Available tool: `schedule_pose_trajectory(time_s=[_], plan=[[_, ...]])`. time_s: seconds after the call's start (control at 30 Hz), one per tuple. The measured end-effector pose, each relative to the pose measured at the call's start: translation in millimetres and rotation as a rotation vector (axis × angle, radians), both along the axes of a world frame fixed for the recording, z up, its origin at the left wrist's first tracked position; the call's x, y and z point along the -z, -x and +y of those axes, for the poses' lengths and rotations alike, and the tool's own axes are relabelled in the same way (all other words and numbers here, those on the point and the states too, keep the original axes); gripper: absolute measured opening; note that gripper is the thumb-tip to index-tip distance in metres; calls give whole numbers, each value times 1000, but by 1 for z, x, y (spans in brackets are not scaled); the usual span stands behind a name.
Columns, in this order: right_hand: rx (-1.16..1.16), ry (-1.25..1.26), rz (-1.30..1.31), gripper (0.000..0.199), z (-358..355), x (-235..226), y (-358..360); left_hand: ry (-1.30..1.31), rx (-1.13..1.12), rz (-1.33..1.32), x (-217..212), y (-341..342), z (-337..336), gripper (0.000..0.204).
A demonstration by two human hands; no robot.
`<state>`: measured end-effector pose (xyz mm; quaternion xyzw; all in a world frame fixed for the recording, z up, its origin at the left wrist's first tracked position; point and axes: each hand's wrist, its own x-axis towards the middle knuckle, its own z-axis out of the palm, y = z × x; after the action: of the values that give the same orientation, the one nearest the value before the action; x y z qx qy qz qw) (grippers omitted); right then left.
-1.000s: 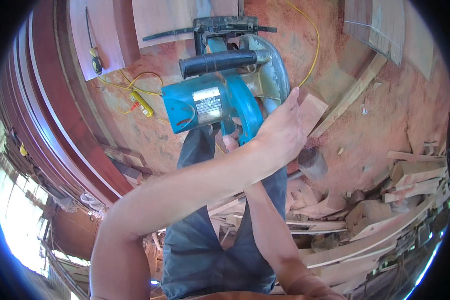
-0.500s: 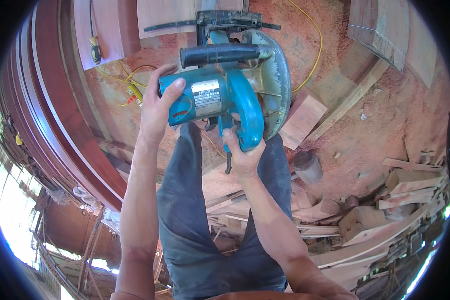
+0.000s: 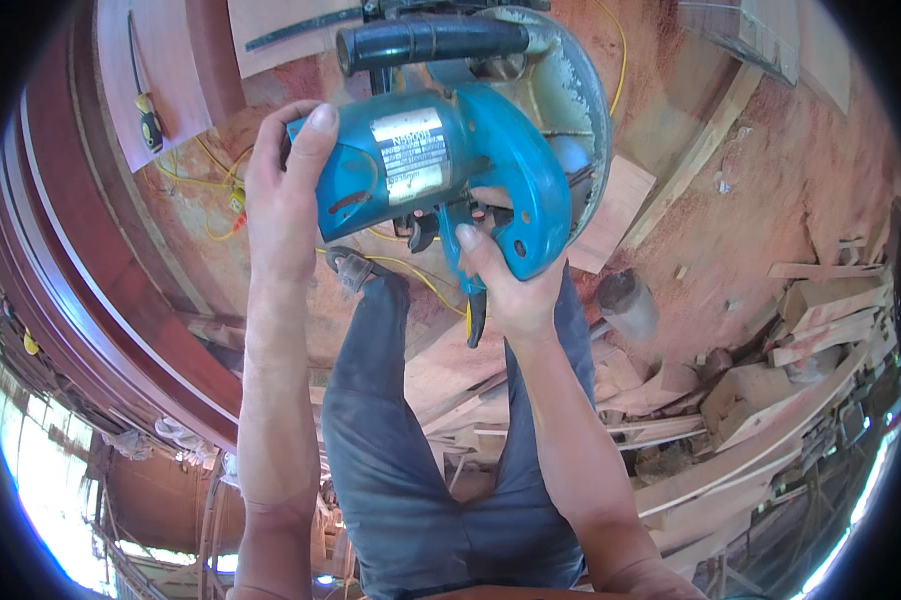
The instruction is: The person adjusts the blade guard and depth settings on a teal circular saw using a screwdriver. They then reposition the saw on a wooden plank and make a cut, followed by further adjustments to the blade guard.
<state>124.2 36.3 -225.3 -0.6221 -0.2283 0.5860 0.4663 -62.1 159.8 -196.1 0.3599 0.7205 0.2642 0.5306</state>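
Observation:
A blue circular saw point(image 3: 440, 165) with a black top handle and a grey blade guard hangs close under the camera, held up in both hands. My left hand point(image 3: 285, 195) wraps the motor end on the saw's left side, thumb up over the blue housing. My right hand point(image 3: 510, 285) grips the saw's rear handle from below, fingers reaching into the handle opening. A black cord end point(image 3: 475, 315) dangles below the right hand. My legs in dark grey trousers point(image 3: 420, 450) stand under the saw.
Red sawdust covers the floor point(image 3: 770, 190). Offcuts and planks point(image 3: 770, 380) pile up at the right. A flat wood block point(image 3: 620, 215) and a grey cylinder point(image 3: 625, 305) lie by my right leg. A screwdriver point(image 3: 148, 115) lies on a board; curved red timber point(image 3: 80, 260) runs along the left.
The saw has been lifted closer to the camera. My left hand came off crossing in front of the saw and took hold of its motor end; my right hand stays on the handle.

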Motion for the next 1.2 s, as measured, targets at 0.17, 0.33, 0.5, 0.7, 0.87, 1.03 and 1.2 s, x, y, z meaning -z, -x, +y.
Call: schedule_pose_trajectory(time_s=[0.17,0.33,0.5,0.7,0.87,1.03,1.2], plan=[[31,35,61,41,5,-8,-1,-28,70,13,-3,3,-1,69],[52,19,68,42,12,-13,-2,-110,52,48,0,2,-1,67],[45,21,26,45,18,-15,-2,-84,62,39,-2,2,3,52],[32,49,102,43,17,-15,-3,-77,41,53,-3,1,3,50],[24,10,144,39,17,-10,-3,-102,26,45,-3,0,5,51],[42,-12,107,39,21,-12,-2,-87,25,44,-3,1,8,52],[43,3,110,41,22,-14,-2,-71,0,40,-3,-2,9,65]])
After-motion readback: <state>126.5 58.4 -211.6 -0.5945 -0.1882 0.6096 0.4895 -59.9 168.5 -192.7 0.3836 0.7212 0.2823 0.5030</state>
